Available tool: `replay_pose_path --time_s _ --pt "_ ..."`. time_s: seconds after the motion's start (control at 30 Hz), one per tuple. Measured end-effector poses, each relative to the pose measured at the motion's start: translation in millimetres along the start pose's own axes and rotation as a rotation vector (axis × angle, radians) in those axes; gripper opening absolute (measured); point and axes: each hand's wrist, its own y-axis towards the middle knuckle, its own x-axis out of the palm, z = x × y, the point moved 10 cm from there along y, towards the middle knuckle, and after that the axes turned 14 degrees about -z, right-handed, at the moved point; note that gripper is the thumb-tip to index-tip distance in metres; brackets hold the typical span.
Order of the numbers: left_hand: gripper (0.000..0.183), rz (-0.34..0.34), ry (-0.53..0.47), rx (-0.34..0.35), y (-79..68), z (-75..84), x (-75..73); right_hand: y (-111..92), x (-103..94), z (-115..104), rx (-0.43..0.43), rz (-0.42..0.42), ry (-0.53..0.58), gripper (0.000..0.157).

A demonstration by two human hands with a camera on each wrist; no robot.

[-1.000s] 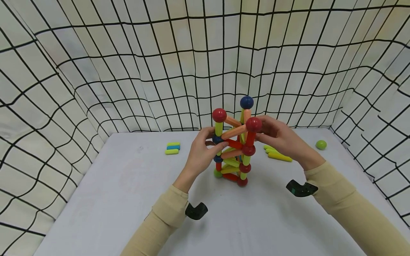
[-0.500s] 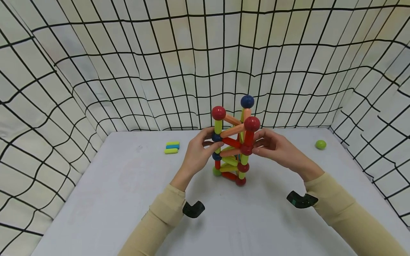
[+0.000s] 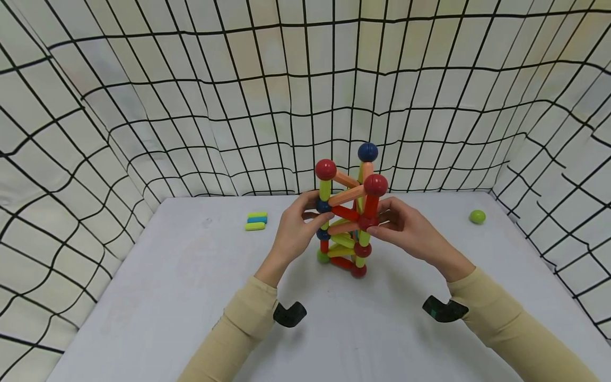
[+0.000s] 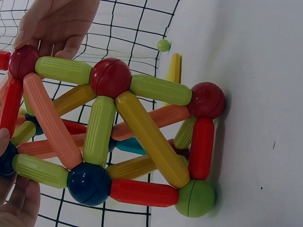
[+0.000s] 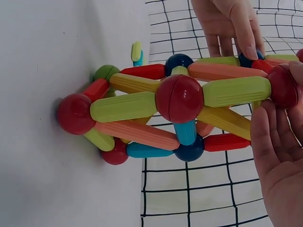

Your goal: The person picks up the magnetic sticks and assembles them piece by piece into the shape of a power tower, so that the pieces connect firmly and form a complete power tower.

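Note:
A tall tower of coloured magnetic sticks and balls (image 3: 347, 196) stands upright on the white table (image 3: 191, 297). My left hand (image 3: 297, 231) pinches a dark blue ball (image 3: 323, 206) on its left column between thumb and fingers. On the right column, a red ball (image 3: 367, 222) is held by my right hand (image 3: 414, 232), fingers behind and thumb at the front. Red balls top the two nearer columns, and a dark blue ball (image 3: 368, 152) tops the far one. From the left wrist view, the green bottom ball (image 4: 195, 198) rests on the table.
Several short sticks (image 3: 256, 220), lime and blue, lie at the back left. A lime green ball (image 3: 477, 216) sits at the back right. Yellow sticks (image 4: 175, 68) lie behind the tower in the left wrist view. Black netting (image 3: 307, 95) over white cloth surrounds the table.
My right hand has come down and forward from behind the tower's upper right to the red ball below. The tower has shifted slightly left. My left hand keeps its hold.

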Motion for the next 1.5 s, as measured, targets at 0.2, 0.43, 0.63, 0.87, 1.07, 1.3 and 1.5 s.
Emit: replay_pose_path --time_s 0.2,0.43,0.63,0.87,1.07,1.3,1.5 --pt "0.045 0.012 -0.010 0.006 -0.4 1.1 3.1 -3 -8.4 4 0.003 0.039 -0.035 0.034" --pt "0.043 -0.012 -0.043 0.031 -6.5 5.6 10.4 -6 -23.0 15 0.075 0.116 -0.053 0.038" --pt "0.039 -0.102 -0.096 0.070 -17.3 8.4 17.7 -8 -32.8 21 0.140 0.185 -0.048 0.046" --pt "0.032 0.140 -0.137 -0.208 -31.6 -82.7 -59.0 -4 -34.2 19 0.150 0.181 -0.057 0.047" --pt "0.037 0.191 0.075 -0.596 -64.7 -169.6 -107.0 1 -32.8 20 0.144 0.176 -0.041 0.046" --pt "0.040 0.085 0.297 -0.615 -64.9 -181.2 -106.3 2 -31.4 23 0.147 0.170 -0.036 0.045" --pt "0.034 0.054 0.502 -0.615 -56.4 -173.7 -98.8 3 -28.0 27 0.149 0.163 -0.020 0.048"
